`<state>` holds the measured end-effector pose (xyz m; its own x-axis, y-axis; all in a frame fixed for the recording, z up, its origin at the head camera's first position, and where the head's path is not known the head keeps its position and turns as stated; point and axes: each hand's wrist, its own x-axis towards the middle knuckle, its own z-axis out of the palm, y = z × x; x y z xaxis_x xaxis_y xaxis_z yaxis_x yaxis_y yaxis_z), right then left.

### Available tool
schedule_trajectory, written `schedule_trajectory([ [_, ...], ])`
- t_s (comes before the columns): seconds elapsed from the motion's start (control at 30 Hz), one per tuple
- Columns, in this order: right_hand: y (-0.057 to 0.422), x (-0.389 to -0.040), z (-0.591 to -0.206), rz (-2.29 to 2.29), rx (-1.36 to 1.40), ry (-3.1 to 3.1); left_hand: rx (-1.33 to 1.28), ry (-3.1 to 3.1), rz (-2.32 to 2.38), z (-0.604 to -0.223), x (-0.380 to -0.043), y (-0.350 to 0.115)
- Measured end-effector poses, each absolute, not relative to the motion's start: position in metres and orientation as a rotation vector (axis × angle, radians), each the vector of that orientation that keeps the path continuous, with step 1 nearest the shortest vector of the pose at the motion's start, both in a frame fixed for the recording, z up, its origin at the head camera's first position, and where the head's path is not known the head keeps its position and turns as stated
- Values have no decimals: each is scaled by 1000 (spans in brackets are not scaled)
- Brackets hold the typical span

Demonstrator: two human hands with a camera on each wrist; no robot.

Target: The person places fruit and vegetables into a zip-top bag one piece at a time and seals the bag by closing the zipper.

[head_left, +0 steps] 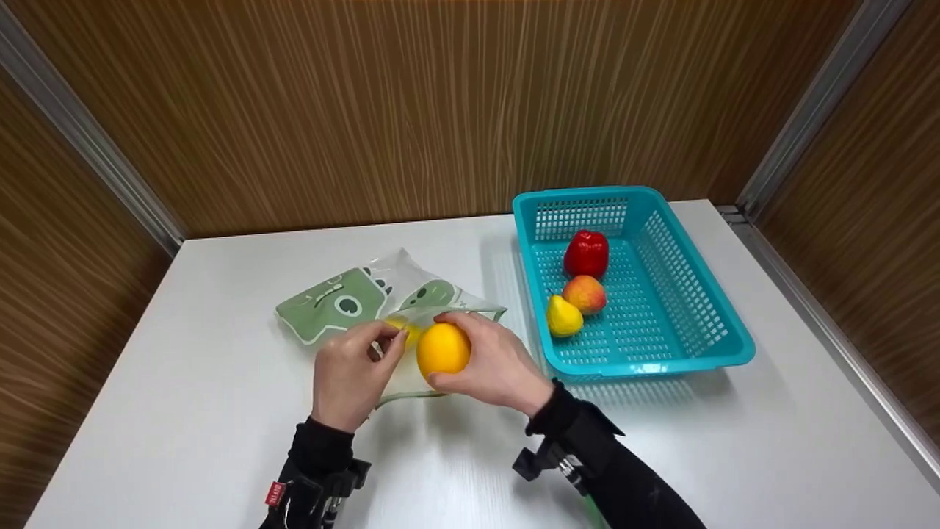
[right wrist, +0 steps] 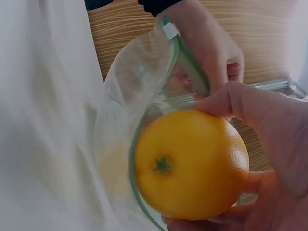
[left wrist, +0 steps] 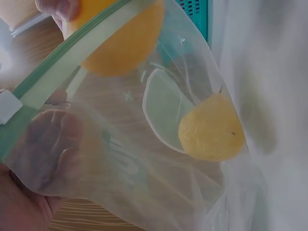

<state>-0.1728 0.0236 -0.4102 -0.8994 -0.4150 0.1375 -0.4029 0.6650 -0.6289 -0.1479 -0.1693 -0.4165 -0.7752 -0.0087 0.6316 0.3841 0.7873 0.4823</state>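
Observation:
My right hand [head_left: 503, 360] grips an orange [head_left: 443, 350] between thumb and fingers at the mouth of a clear zip bag [head_left: 328, 305] with green cartoon prints. In the left wrist view, the orange's lower part shows through the film, below the green zip edge [left wrist: 57, 60]. My left hand [head_left: 351, 375] pinches the bag's rim and keeps the mouth apart, near the white slider [right wrist: 171, 31]. A yellow fruit [left wrist: 212, 127] lies inside the bag, seen through the plastic; its exact kind is unclear.
Right of the bag stands a turquoise basket [head_left: 705, 294] on the white table [head_left: 213, 397]. It holds a red bell pepper [head_left: 587, 253], a peach [head_left: 584, 294] and a yellow pear [head_left: 564, 317]. Wood-grain panels [head_left: 367, 110] enclose the table's back and sides.

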Motion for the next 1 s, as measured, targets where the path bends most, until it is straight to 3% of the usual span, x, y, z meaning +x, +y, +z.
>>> schedule_trajectory([
  [0.23, -3, -189, -430, -989, -584, 2916, -326, -2327, -804, -419, -145, -165],
  [0.5, -21, -208, -455, -710, -749, 3096, -403, -2311, -819, -420, -146, -161],
  [0.63, -22, -214, -464, -528, -966, 3169, -424, -2310, -828, -419, -146, -158],
  [0.87, -23, -215, -473, 642, -1675, 3249, -412, -2322, -819, -418, -145, -159],
  [0.9, -24, -214, -474, 627, -1687, 3245, -407, -2324, -815, -418, -145, -160],
  [1.0, -27, -212, -473, -23, -1422, 3171, -387, -2331, -802, -417, -145, -163],
])
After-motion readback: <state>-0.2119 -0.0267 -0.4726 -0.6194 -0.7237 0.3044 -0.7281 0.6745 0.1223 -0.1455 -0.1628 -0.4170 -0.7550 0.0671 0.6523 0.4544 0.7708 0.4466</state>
